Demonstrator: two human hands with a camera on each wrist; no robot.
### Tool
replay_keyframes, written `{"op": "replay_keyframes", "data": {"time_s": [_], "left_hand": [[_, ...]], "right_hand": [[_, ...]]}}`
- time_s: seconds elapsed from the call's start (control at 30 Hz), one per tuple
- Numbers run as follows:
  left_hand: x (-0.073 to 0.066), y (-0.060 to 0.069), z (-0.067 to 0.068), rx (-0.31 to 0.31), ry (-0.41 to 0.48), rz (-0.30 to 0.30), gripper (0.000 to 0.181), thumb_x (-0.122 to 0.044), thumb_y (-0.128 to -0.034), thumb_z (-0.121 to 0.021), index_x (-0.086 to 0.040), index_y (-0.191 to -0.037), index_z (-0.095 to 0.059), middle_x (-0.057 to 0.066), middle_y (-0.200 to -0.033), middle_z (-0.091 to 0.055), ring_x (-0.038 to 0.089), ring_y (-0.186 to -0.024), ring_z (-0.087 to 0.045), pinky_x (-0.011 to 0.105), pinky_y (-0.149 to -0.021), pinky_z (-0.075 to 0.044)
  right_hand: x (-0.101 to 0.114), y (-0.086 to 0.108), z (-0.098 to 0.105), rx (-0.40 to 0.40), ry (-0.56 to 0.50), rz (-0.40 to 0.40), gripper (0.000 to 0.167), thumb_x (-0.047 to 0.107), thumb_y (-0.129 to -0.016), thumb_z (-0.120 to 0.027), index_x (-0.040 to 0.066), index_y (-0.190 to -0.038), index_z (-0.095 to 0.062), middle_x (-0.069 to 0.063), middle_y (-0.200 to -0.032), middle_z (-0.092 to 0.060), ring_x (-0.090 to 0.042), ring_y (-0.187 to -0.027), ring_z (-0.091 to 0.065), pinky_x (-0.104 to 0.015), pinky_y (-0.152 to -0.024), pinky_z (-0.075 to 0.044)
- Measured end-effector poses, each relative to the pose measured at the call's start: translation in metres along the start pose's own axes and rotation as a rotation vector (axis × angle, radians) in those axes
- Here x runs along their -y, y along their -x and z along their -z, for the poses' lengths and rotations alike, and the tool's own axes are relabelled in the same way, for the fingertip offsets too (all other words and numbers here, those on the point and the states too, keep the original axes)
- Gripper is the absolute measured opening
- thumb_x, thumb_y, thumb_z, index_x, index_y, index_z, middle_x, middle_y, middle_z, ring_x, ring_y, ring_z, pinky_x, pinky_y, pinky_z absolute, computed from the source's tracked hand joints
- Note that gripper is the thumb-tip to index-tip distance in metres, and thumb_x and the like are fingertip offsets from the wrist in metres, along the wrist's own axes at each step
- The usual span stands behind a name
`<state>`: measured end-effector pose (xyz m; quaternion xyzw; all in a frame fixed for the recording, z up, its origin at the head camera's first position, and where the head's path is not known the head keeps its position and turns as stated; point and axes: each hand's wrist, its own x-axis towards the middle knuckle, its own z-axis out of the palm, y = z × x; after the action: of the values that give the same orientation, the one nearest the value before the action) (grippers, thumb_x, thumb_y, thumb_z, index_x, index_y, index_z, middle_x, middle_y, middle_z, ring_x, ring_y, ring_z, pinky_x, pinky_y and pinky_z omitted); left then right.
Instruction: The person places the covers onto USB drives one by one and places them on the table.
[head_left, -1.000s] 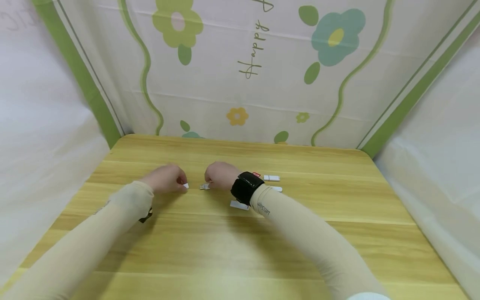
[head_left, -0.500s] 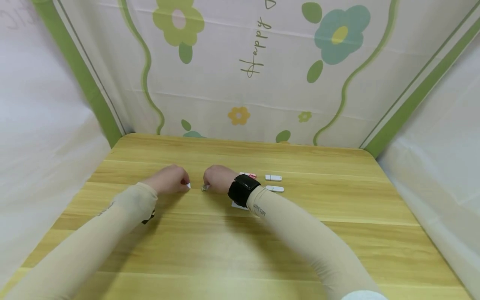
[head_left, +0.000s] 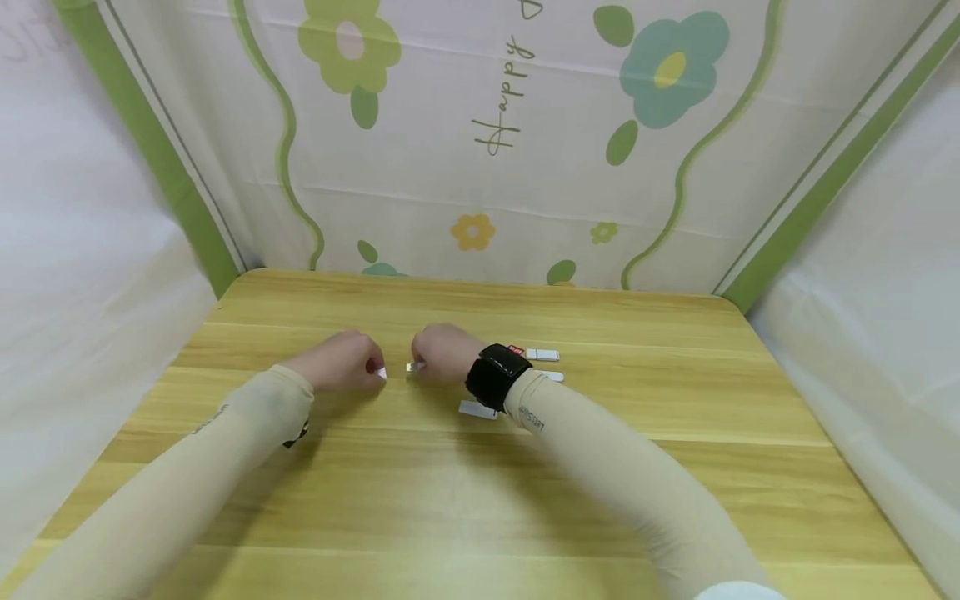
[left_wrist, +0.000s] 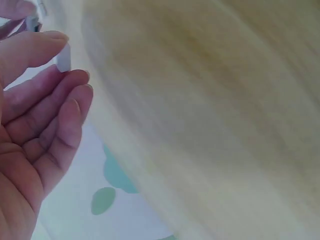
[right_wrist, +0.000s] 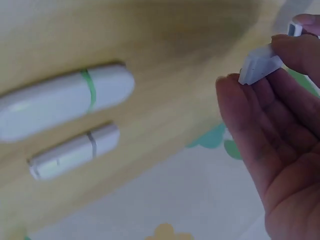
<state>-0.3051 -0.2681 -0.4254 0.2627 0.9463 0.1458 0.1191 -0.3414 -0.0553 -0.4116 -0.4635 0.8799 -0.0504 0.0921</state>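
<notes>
My left hand (head_left: 339, 360) pinches a small white cap (head_left: 382, 373) between thumb and fingertips. In the left wrist view, that cap (left_wrist: 64, 58) stands between the thumb and a finger. A short gap to the right, my right hand (head_left: 446, 353) pinches a USB flash drive (head_left: 413, 367), its metal plug pointing towards the cap. The right wrist view shows the white body of the drive (right_wrist: 260, 65) between thumb and fingers; the cap's open end (right_wrist: 293, 29) faces it. Both hands are just above the wooden table (head_left: 450, 500).
Right of my right hand lie two capped white USB drives, a boxy one (head_left: 543, 354) and a rounded one (head_left: 553, 376). A white flat piece (head_left: 478, 409) lies nearer, partly behind the wrist strap (head_left: 498, 377). A red tag (head_left: 515, 350) shows past the strap.
My left hand has moved slightly right with the cap, narrowing the gap. The flash drive's plug has turned a little in my right hand. The drives on the table stay put.
</notes>
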Motion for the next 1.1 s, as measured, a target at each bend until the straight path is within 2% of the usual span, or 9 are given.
{"op": "replay_keyframes", "data": {"time_s": [0.13, 0.27, 0.4, 0.53, 0.63, 0.7, 0.83, 1.0, 1.1], "left_hand": [[-0.012, 0.002, 0.008, -0.055, -0.006, -0.061, 0.005, -0.018, -0.0877, -0.075, -0.013, -0.087, -0.076, -0.007, -0.080, -0.068, 0.007, -0.070, -0.059, 0.031, -0.068, -0.053], [-0.031, 0.007, 0.018, -0.155, -0.038, -0.165, 0.006, -0.015, -0.0862, -0.076, -0.010, -0.089, -0.076, -0.006, -0.081, -0.068, 0.005, -0.067, -0.057, 0.028, -0.063, -0.051], [-0.053, 0.015, 0.025, -0.264, -0.078, -0.266, 0.007, -0.012, -0.0837, -0.078, -0.008, -0.089, -0.076, -0.004, -0.081, -0.069, 0.005, -0.066, -0.056, 0.024, -0.060, -0.050], [-0.074, 0.023, 0.030, -0.359, -0.112, -0.357, 0.008, -0.011, -0.0821, -0.080, -0.008, -0.088, -0.076, -0.003, -0.081, -0.068, 0.005, -0.065, -0.056, 0.022, -0.059, -0.050], [-0.090, 0.029, 0.031, -0.415, -0.139, -0.411, 0.009, -0.010, -0.0807, -0.082, -0.007, -0.087, -0.076, -0.003, -0.080, -0.068, 0.005, -0.063, -0.055, 0.021, -0.057, -0.049], [-0.102, 0.032, 0.031, -0.454, -0.163, -0.444, 0.011, -0.009, -0.0789, -0.083, -0.006, -0.087, -0.075, -0.002, -0.080, -0.068, 0.006, -0.063, -0.057, 0.021, -0.057, -0.049], [-0.127, 0.038, 0.027, -0.539, -0.222, -0.523, 0.015, -0.009, -0.0777, -0.084, -0.004, -0.088, -0.074, 0.000, -0.081, -0.070, 0.010, -0.067, -0.064, 0.022, -0.061, -0.053], [-0.158, 0.043, 0.021, -0.635, -0.269, -0.623, 0.020, -0.007, -0.0745, -0.085, -0.002, -0.088, -0.072, 0.002, -0.080, -0.067, 0.011, -0.068, -0.064, 0.021, -0.062, -0.054], [-0.172, 0.044, 0.018, -0.674, -0.283, -0.663, 0.023, -0.006, -0.0717, -0.086, -0.001, -0.087, -0.071, 0.002, -0.079, -0.066, 0.012, -0.068, -0.062, 0.020, -0.063, -0.054]], "right_hand": [[-0.001, 0.016, 0.018, -0.053, 0.004, 0.026, 0.010, 0.012, -0.091, -0.067, 0.009, -0.083, -0.070, 0.003, -0.077, -0.060, -0.011, -0.068, -0.052, -0.024, -0.065, -0.046], [-0.001, 0.043, 0.038, -0.118, -0.013, 0.055, 0.012, 0.009, -0.093, -0.064, 0.008, -0.082, -0.069, 0.002, -0.076, -0.057, -0.010, -0.067, -0.049, -0.023, -0.064, -0.044], [0.000, 0.076, 0.049, -0.225, 0.015, 0.107, 0.014, 0.006, -0.091, -0.063, 0.008, -0.078, -0.065, 0.001, -0.074, -0.051, -0.010, -0.064, -0.044, -0.021, -0.059, -0.039], [0.001, 0.109, 0.050, -0.374, 0.092, 0.206, 0.012, 0.005, -0.090, -0.066, 0.009, -0.078, -0.064, 0.001, -0.073, -0.051, -0.009, -0.064, -0.046, -0.020, -0.059, -0.040], [0.005, 0.132, 0.051, -0.475, 0.138, 0.276, 0.003, 0.007, -0.089, -0.071, 0.005, -0.087, -0.069, 0.000, -0.077, -0.058, -0.009, -0.068, -0.054, -0.019, -0.064, -0.047], [0.009, 0.148, 0.051, -0.525, 0.164, 0.301, 0.009, 0.007, -0.088, -0.074, 0.002, -0.095, -0.072, -0.002, -0.082, -0.062, -0.011, -0.071, -0.058, -0.019, -0.066, -0.050], [0.014, 0.176, 0.045, -0.608, 0.215, 0.316, 0.018, 0.010, -0.087, -0.076, 0.000, -0.102, -0.072, -0.004, -0.088, -0.065, -0.012, -0.076, -0.061, -0.020, -0.067, -0.052], [0.019, 0.204, 0.034, -0.700, 0.256, 0.338, 0.018, 0.011, -0.087, -0.076, 0.000, -0.101, -0.070, -0.005, -0.094, -0.066, -0.015, -0.083, -0.063, -0.023, -0.074, -0.054], [0.020, 0.216, 0.030, -0.729, 0.256, 0.343, 0.016, 0.012, -0.091, -0.072, 0.000, -0.102, -0.070, -0.004, -0.095, -0.065, -0.015, -0.084, -0.062, -0.023, -0.076, -0.054]]}}
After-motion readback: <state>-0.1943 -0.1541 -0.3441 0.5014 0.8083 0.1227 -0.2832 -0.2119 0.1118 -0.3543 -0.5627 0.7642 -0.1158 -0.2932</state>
